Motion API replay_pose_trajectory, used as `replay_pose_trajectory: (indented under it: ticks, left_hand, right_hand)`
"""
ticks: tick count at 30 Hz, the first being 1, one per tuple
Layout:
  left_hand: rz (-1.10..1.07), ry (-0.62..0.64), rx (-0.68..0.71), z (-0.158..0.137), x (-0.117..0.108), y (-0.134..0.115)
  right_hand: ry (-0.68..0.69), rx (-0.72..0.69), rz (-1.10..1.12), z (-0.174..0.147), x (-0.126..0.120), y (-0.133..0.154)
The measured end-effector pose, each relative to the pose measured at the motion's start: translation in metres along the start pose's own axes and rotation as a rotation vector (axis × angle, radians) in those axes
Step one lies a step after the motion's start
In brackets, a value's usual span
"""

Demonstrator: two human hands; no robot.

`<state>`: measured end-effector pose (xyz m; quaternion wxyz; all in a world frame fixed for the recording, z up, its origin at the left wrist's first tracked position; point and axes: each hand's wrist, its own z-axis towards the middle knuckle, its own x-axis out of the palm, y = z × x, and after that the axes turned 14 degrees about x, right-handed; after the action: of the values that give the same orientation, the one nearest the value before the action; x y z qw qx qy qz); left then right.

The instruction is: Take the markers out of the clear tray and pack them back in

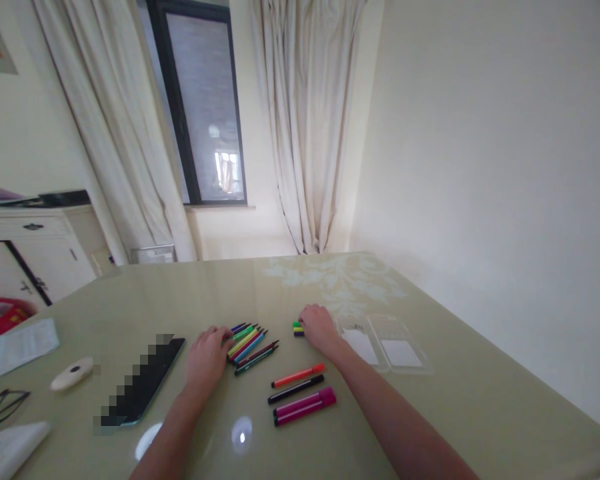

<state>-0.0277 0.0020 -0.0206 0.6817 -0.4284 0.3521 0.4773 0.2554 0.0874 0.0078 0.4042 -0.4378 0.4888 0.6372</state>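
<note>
My left hand [209, 357] lies at the left ends of a fanned group of slim felt-tip pens [247, 343], its fingers curled against them. These pens are green, yellow, blue, dark red and dark green, with dark tips pointing right. My right hand [320, 327] is bent down over short green, yellow and dark pieces [298, 329] that look like pen caps; its fingers hide the rest of them. Nearer to me, between my forearms, lie an orange pen [299, 376], a black pen [296, 389] and thick magenta markers [305, 406], side by side.
Right of my right hand lies a clear plastic case [400, 343] with white inserts. On the left are a dark tablet-like device [153, 380], a white oval object [73, 374], glasses [4, 408], a pale sheet [23, 347] and a white object [13, 450]. A wall borders the table's right side.
</note>
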Motion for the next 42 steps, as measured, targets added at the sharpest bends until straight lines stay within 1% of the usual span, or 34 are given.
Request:
replay_pose_trajectory:
  ticks: [5, 7, 9, 11, 12, 14, 16, 20, 27, 30, 35, 38, 42]
  left_hand:
    - [-0.01, -0.014, 0.01, 0.003, -0.002, -0.003]
    - [-0.099, -0.066, 0.049, 0.006, -0.002, -0.011]
    - [-0.29, -0.11, 0.108, 0.007, 0.0, -0.026]
    - [-0.491, -0.091, 0.157, 0.006, 0.001, -0.044]
    - [-0.551, -0.07, 0.171, 0.005, 0.002, -0.053]
    - [-0.608, -0.041, 0.182, 0.002, 0.002, -0.066]
    - [-0.619, -0.034, 0.182, 0.0, 0.001, -0.073]
    - [-0.611, -0.041, 0.177, -0.001, 0.0, -0.072]
    - [-0.63, -0.045, 0.21, -0.003, -0.005, -0.079]
    - [-0.639, -0.057, 0.184, -0.004, -0.007, -0.081]
    - [-0.622, -0.016, 0.148, -0.005, -0.004, -0.081]
    - [-0.595, -0.008, 0.15, -0.006, 0.0, -0.082]
    - [-0.55, 0.003, 0.189, -0.008, 0.003, -0.084]
  right_hand:
    - [-0.054, 0.044, 0.13, -0.018, -0.01, -0.006]
    - [-0.07, 0.058, 0.253, -0.031, -0.009, -0.012]
    - [-0.076, 0.07, 0.574, -0.045, -0.006, -0.019]
    - [-0.043, 0.086, 0.832, -0.055, -0.003, -0.024]
    - [-0.017, 0.085, 0.917, -0.059, -0.002, -0.025]
    - [0.017, 0.069, 1.013, -0.062, -0.004, -0.027]
    - [0.022, 0.041, 1.033, -0.063, -0.009, -0.027]
    - [-0.002, 0.004, 0.965, -0.062, -0.019, -0.026]
    - [0.017, -0.026, 0.953, -0.067, -0.018, -0.02]
    - [0.06, -0.013, 1.0, -0.066, -0.016, -0.022]
    - [0.165, 0.013, 1.156, -0.066, -0.016, -0.022]
    - [0.185, 0.021, 1.21, -0.069, -0.016, -0.019]
    - [0.192, 0.02, 1.195, -0.067, -0.013, -0.02]
